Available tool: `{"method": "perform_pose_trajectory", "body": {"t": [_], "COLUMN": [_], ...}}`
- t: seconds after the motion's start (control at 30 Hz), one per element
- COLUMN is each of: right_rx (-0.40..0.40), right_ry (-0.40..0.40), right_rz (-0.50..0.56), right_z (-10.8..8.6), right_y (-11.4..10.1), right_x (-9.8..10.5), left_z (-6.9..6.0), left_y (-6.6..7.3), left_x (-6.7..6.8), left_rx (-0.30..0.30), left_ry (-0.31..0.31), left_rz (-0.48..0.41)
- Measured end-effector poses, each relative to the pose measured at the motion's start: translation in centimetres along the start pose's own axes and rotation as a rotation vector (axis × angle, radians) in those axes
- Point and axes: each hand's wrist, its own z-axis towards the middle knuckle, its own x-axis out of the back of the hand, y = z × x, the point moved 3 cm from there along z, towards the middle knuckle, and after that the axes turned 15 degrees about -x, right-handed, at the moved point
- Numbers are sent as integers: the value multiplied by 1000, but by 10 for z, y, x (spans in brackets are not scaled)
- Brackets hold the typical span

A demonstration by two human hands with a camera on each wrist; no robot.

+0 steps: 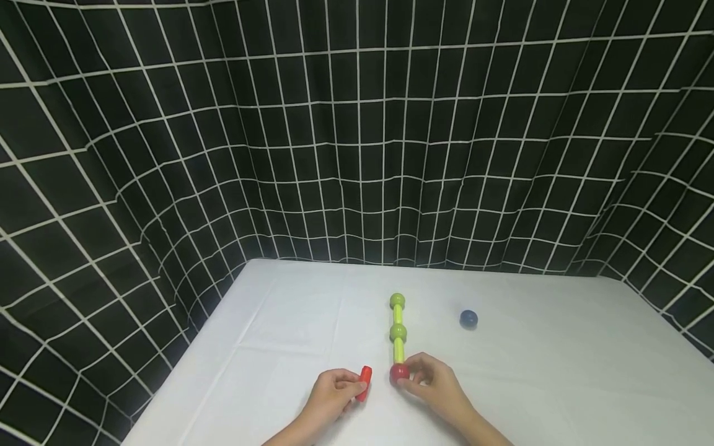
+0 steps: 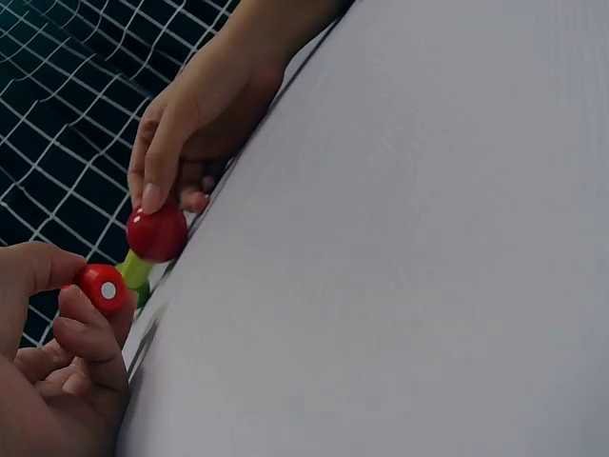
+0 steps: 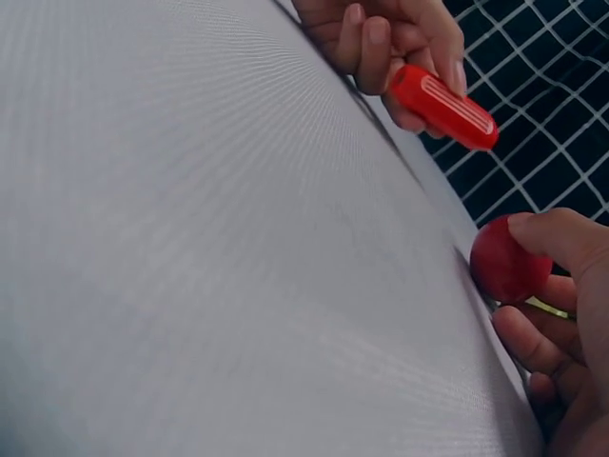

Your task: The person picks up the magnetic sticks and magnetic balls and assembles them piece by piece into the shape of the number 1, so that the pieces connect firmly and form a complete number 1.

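My left hand [image 1: 330, 395] pinches a short red rod [image 1: 364, 383] between thumb and fingers, just left of the chain and apart from it. In the left wrist view the rod's end [image 2: 108, 289] shows a pale round dot. My right hand [image 1: 437, 385] pinches a red ball [image 1: 398, 374] at the near end of a straight chain. From that ball the chain runs away from me: a yellow-green rod [image 1: 398, 350], a green ball [image 1: 398, 332], another yellow-green rod [image 1: 397, 314] and a far green ball [image 1: 397, 301]. Ridges run along the red rod [image 3: 442, 105] in the right wrist view.
A dark blue ball [image 1: 468, 319] lies alone to the right of the chain. All of it rests on a white-covered table [image 1: 279, 328]. A black curtain with a white grid [image 1: 346, 142] stands behind the table and along its sides.
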Motion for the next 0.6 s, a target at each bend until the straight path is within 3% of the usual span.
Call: {"method": "perform_pose_trajectory", "body": {"t": [0.2,0.43,0.6], "right_rx": [-1,-9,-12], "right_ry": [7,46,35], "right_rz": [2,-26,-4], "right_z": [0,5,7], "right_y": [-1,-2,-3], "right_x": [-1,-2,-1], "left_z": [2,4,6], "left_y": [-1,-1,0], "left_x": [-13,-23,-28], "left_rx": [-19,29,-1], "left_ry": [-64,-61,-68], "left_rz": [3,61,55]}}
